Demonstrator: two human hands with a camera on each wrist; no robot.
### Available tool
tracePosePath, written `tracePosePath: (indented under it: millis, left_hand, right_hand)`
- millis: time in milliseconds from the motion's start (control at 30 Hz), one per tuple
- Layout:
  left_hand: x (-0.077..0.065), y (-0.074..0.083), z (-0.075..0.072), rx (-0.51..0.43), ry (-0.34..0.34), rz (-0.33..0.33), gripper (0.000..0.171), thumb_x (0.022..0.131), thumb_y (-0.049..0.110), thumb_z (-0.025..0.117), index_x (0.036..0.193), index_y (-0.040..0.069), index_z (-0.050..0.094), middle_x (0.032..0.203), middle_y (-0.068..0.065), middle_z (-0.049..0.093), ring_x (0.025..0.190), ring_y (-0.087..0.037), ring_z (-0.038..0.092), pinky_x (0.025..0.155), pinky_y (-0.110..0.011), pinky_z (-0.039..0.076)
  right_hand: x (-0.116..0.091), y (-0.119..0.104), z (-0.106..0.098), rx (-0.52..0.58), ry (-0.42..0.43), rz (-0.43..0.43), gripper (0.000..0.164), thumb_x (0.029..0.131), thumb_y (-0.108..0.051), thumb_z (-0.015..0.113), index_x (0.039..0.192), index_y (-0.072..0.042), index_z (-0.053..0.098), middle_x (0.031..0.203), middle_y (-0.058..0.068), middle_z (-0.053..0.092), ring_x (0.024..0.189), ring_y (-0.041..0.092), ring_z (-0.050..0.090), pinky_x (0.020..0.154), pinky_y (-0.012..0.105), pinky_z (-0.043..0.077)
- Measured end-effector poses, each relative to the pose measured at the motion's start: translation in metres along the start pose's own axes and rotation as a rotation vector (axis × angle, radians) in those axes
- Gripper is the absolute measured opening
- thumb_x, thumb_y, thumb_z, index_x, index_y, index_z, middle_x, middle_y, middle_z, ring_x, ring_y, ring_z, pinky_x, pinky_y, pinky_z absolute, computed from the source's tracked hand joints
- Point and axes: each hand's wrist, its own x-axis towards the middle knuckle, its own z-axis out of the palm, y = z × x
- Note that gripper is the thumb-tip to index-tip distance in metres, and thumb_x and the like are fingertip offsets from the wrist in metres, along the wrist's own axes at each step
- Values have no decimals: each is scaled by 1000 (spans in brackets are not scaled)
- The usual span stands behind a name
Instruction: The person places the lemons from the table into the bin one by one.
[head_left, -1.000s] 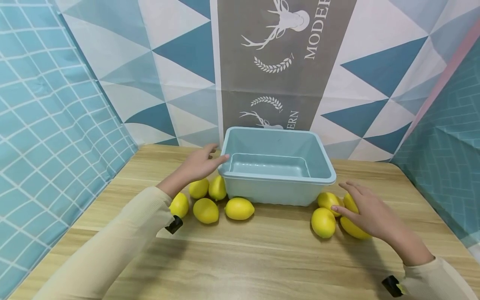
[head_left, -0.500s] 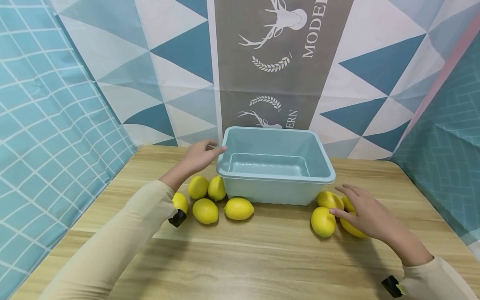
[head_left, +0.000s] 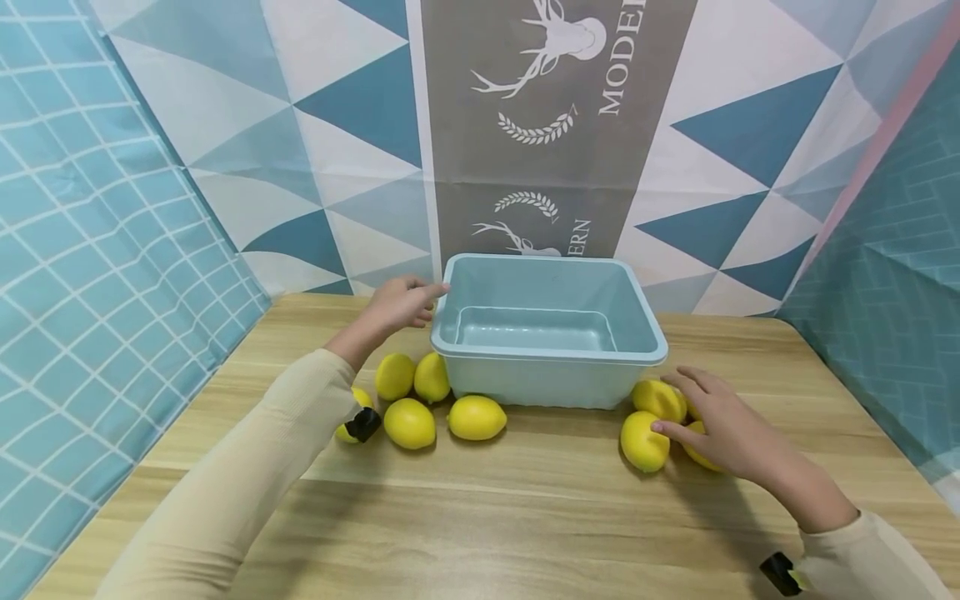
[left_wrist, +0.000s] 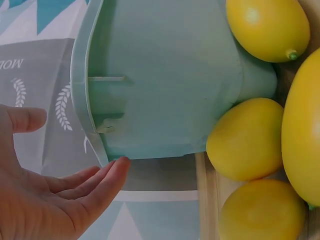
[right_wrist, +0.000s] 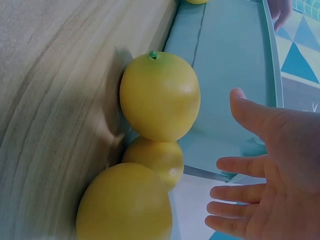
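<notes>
A light blue plastic basin (head_left: 551, 379) stands on the table against the back wall, with nothing inside it. My left hand (head_left: 397, 305) is at its left end, thumb near the rim and fingers loosely bent, holding nothing. In the left wrist view, that hand's fingertips (left_wrist: 120, 167) overlap the basin's rim corner. Several yellow lemons (head_left: 477, 417) lie below it, in front of and left of the basin. My right hand (head_left: 723, 425) hovers over another group of lemons (head_left: 645, 442) at the basin's front right corner. In the right wrist view, its fingers are spread and relaxed, apart from the lemons.
The wood-grain table (head_left: 480, 517) reaches the patterned back wall covering (head_left: 375, 108). Blue tile-patterned sheets hang on the left (head_left: 97, 250) and right (head_left: 885, 283). Black wrist straps (head_left: 363, 424) show at both sleeves.
My left hand has moved slightly back along the basin's left end. My right hand has drifted a little to the left over the lemons. The basin and lemons keep their places.
</notes>
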Motion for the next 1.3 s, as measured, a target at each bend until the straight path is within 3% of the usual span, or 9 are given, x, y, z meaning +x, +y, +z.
tracePosePath:
  millis: [167, 567, 967, 1300]
  left_hand:
    - [6, 1, 1, -82, -35, -37, 71, 98, 46, 46, 146, -3, 30, 137, -25, 51, 118, -35, 60, 100, -42, 51]
    - [11, 2, 2, -164, -56, -79, 67, 98, 48, 44, 141, -2, 38, 131, -23, 56, 111, -29, 62, 98, -39, 52]
    - [13, 3, 2, -196, -39, -108, 62, 98, 44, 45, 138, -3, 42, 129, -21, 57, 108, -27, 63, 95, -35, 54]
    - [16, 2, 7, -177, -36, -148, 59, 98, 34, 49, 142, -2, 36, 130, -20, 55, 108, -25, 61, 97, -33, 53]
  right_hand:
    - [-1, -2, 1, -6, 11, -16, 75, 86, -52, 65, 137, 0, 47, 138, 30, 45, 124, 51, 41, 97, 69, 39]
    - [-6, -4, 2, -26, 2, -21, 74, 84, -54, 65, 134, -2, 50, 127, 21, 54, 111, 38, 55, 90, 58, 50]
    - [-7, -4, 6, -21, 12, -34, 70, 82, -50, 69, 130, -1, 52, 121, 22, 58, 106, 37, 58, 87, 56, 51]
    - [-6, -7, 7, -23, -3, -42, 70, 80, -50, 71, 129, -2, 55, 120, 19, 58, 106, 33, 58, 88, 55, 52]
